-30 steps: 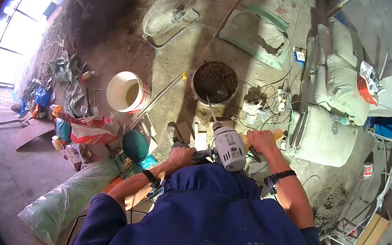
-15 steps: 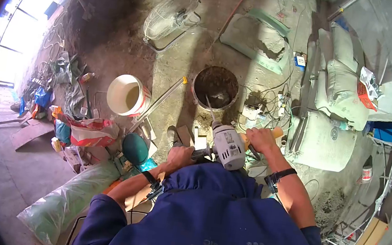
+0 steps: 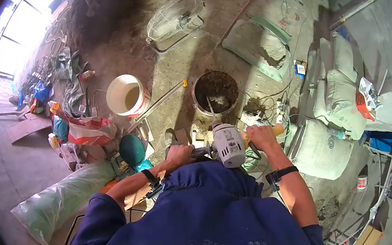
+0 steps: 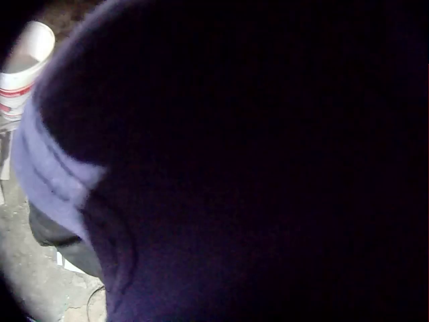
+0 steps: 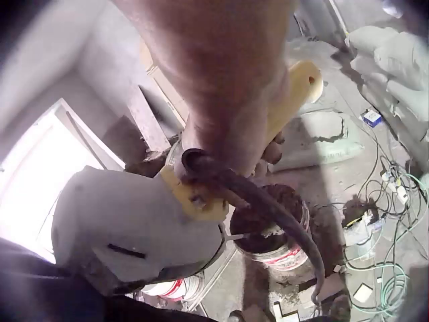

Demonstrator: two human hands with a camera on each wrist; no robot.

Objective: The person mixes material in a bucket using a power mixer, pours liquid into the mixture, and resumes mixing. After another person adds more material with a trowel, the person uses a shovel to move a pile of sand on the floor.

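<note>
Both hands hold a grey power drill point(image 3: 228, 146) with a yellow rear handle, close against the person's dark blue top. The left hand point(image 3: 180, 155) grips the black side handle. Around the yellow handle point(image 5: 301, 87) the fingers of the right hand point(image 3: 261, 138) are curled. From the drill a thin metal shaft point(image 3: 212, 105) slants into a bucket point(image 5: 288, 258) holding dark, wet-looking mix; its lower end is hidden in there. A black cord point(image 5: 268, 208) leaves the drill by the right hand. Dark cloth point(image 4: 255, 168) fills most of the left wrist view, hiding the left hand there.
Left of the mix bucket stands a white bucket point(image 3: 119, 94), with a long straight bar point(image 3: 158, 104) between them. Tangled cables and hoses point(image 5: 395, 235) lie to the right, near stacked sacks point(image 3: 325, 148). A floor fan point(image 3: 173, 19) and an opened sack point(image 3: 251, 47) lie ahead.
The head view has shifted slightly, so the bucket and floor things sit a little lower in it. Both hands keep their grip on the drill, and its shaft stays in the bucket.
</note>
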